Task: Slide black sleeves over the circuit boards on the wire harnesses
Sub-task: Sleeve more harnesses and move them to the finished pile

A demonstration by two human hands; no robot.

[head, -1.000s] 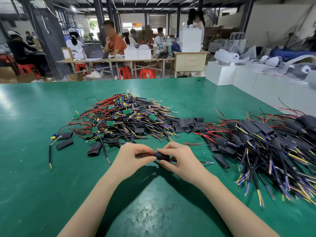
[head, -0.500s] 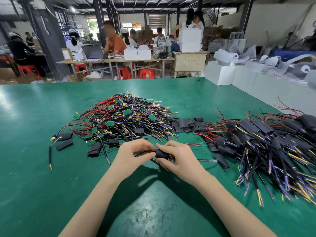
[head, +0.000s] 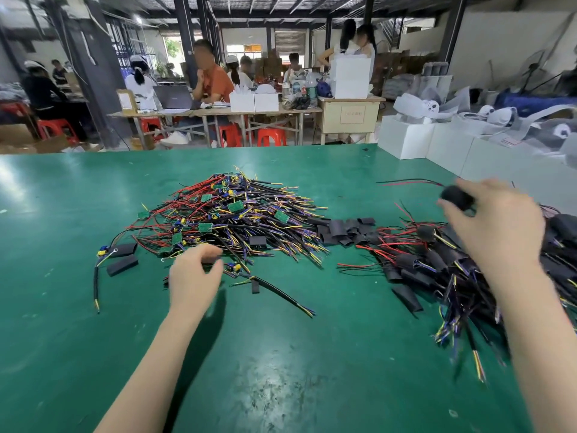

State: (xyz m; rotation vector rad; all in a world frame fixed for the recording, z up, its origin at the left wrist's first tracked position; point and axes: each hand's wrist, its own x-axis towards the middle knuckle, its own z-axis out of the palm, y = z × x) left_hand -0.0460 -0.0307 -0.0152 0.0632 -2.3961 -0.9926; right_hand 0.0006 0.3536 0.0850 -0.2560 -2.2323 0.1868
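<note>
The right hand (head: 496, 226) pinches a sleeved harness (head: 457, 197) above the finished pile (head: 437, 264), likely to drop it there; the left hand (head: 195, 273), fingers loosely curled, reaches toward the unsleeved pile (head: 224, 220) on the worktop (head: 281, 370)

A: What kind of place is shown?

B: A small factory assembly hall. A broad green desk (head: 281, 354) carries a heap of wire harnesses with bare green circuit boards (head: 231, 220), loose black sleeves (head: 343, 228), and a second heap of sleeved harnesses (head: 437, 264).

A: What else marks it as a workshop?

B: Dark steel columns (head: 184, 35) under an open beam roof, seated workers at long tables (head: 215, 112) with red plastic stools (head: 271, 137), a laptop (head: 173, 97), and white cartons (head: 406, 140) lining the right side.
</note>
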